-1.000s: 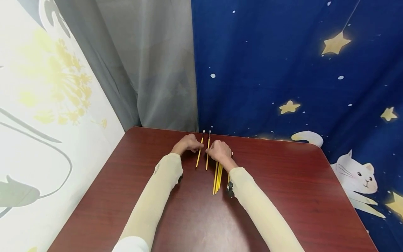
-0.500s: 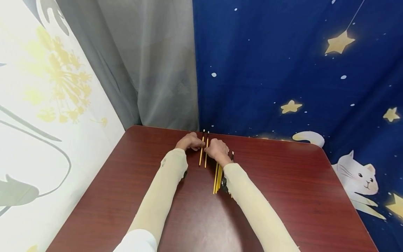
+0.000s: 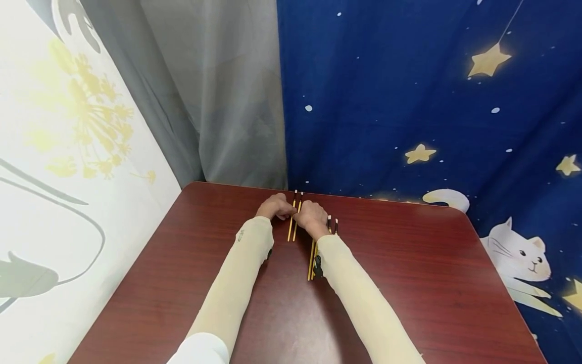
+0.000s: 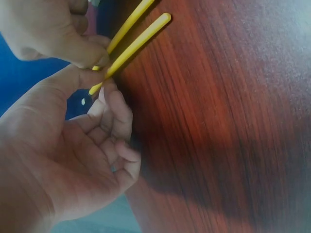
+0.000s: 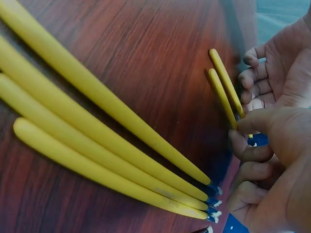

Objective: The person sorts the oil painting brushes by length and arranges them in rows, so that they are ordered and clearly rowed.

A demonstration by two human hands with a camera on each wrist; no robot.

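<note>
Two slim paintbrushes with yellow handles, dark necks and white tips stand out near the table's far edge in the head view, lying nearly parallel. My left hand (image 3: 276, 206) pinches the left paintbrush (image 4: 138, 46) between thumb and forefinger, its other fingers loosely curled. Close beside it, my right hand (image 3: 312, 218) pinches the right paintbrush (image 5: 223, 97) with thumb and forefinger. The fingertips of both hands meet around the two brushes in the left wrist view. Several more yellow paintbrushes (image 5: 104, 104) lie side by side on the table under my right wrist, partly hidden by it in the head view.
The dark red wooden table (image 3: 409, 283) has rounded far corners. Behind it hang a grey curtain (image 3: 241, 101) and a blue curtain (image 3: 364, 91) with stars. A white patterned panel (image 3: 68, 202) runs along the left side.
My right hand has moved slightly left, bringing its paintbrush closer to the left one. My left hand has shifted a little right. More tips of the lying brushes show beside my right wrist.
</note>
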